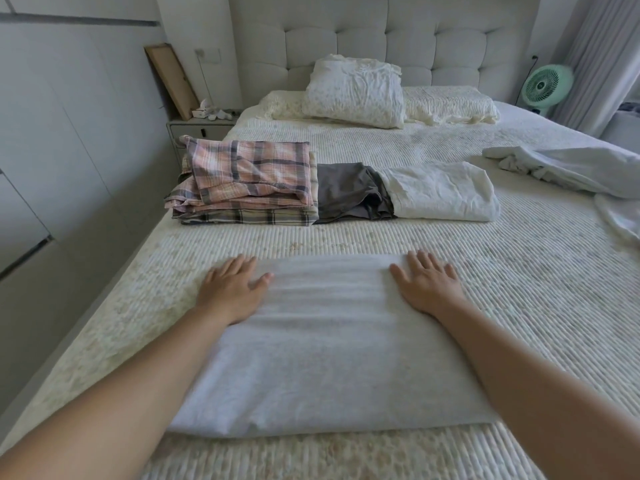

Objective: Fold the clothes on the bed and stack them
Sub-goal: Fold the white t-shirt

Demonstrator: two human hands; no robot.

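While both palms lie flat with fingers straight, the left hand [230, 289] presses the left far corner of a folded white towel [329, 344] and the right hand [427, 284] presses its right far corner; neither grips anything. This towel lies spread across the near part of the bed [519, 306], on a ribbed cream cover, and its surface looks blurred, so its weave is hard to make out.

No brand, label or writing can be read on any cloth or object.

Further up the bed, a row of folded clothes sits side by side: a pink plaid stack [246, 181] on the left, a dark grey garment [349, 194] in the middle touching it, and a folded white garment [443, 192] on the right, overlapping the grey one's edge. A pale blue crumpled garment [568, 171] lies unfolded near the right side, cut off by the frame edge.

A pillow [356, 88] leans against the tufted headboard [398, 39]. Left of the bed stands a nightstand [197, 128] with small items too indistinct to identify, and a green fan [545, 86] stands at the right, partly hidden by the mattress.
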